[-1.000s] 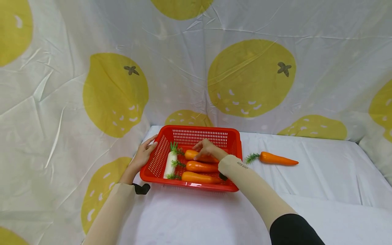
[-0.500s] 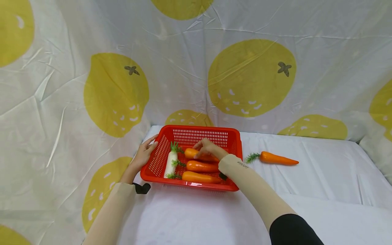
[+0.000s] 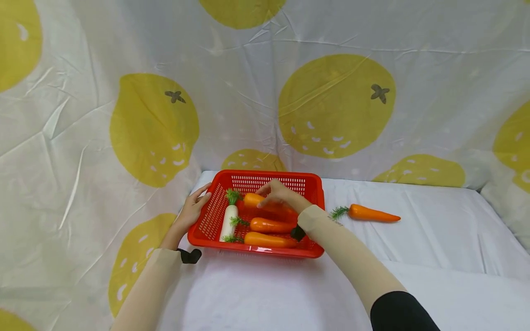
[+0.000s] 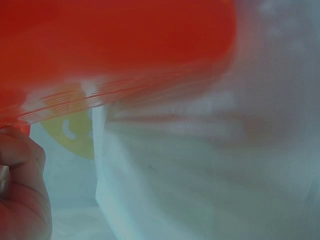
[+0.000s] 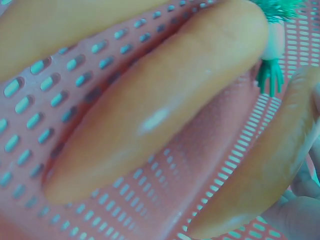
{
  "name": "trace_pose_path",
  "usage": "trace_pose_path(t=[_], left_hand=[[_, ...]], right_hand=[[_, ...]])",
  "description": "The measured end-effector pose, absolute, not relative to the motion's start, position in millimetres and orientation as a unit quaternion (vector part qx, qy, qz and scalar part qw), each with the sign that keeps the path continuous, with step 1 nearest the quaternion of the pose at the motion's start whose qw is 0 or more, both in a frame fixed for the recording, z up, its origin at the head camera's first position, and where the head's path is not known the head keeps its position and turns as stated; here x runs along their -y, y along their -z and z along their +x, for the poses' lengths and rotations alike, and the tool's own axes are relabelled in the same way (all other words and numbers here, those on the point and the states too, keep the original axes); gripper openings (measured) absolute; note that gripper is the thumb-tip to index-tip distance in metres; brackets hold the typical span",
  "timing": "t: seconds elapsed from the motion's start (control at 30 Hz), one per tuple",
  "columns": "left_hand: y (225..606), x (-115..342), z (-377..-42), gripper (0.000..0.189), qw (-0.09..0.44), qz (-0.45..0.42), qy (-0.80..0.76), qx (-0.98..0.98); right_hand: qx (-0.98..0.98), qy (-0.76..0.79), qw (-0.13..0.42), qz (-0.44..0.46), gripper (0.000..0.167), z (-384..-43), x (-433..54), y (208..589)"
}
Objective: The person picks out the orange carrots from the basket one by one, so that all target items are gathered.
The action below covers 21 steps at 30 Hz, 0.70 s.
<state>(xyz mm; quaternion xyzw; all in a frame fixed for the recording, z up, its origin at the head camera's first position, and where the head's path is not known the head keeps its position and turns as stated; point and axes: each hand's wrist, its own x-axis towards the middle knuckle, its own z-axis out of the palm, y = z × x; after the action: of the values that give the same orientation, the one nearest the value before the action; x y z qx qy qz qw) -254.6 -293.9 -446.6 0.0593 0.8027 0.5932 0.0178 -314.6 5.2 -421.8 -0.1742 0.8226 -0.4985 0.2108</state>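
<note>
A red plastic basket [image 3: 248,248] with slotted walls stands on the white-covered table. My left hand [image 3: 191,209] grips its left rim; in the left wrist view, the curled fingers [image 4: 20,155] are at the basket's edge. Inside, my right hand [image 3: 281,195] holds the farthest carrot [image 3: 250,199] from above, thumb and fingers on either side near its leafy end. The right wrist view has this held carrot [image 5: 265,170] tilted above the slotted floor. Two more carrots, a middle one [image 3: 271,225] and a near one [image 3: 269,240], lie side by side. A white radish [image 3: 229,223] lies along the basket's left side.
Right of the basket, another carrot [image 3: 372,213] lies on the white tablecloth [image 3: 434,239], its leaves toward the basket. A white curtain [image 3: 240,92] printed with yellow lemons hangs behind the table and along its left side.
My right hand has raised the far carrot off the basket floor and shifted it slightly left, its leaves now overlapping the radish top. The left hand stays at the rim.
</note>
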Motion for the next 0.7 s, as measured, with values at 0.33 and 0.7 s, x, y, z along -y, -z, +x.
trace_pose_path(t=[0.33, 0.7], left_hand=[[448, 295, -255, 0.055, 0.015, 0.06, -0.599, -0.799], [448, 294, -255, 0.055, 0.017, 0.058, -0.599, -0.798]], right_hand=[[-0.826, 0.48, 0.201, -0.217, 0.045, -314, -24, 396], [-0.82, 0.468, 0.185, -0.272, 0.05, -298, -63, 366]])
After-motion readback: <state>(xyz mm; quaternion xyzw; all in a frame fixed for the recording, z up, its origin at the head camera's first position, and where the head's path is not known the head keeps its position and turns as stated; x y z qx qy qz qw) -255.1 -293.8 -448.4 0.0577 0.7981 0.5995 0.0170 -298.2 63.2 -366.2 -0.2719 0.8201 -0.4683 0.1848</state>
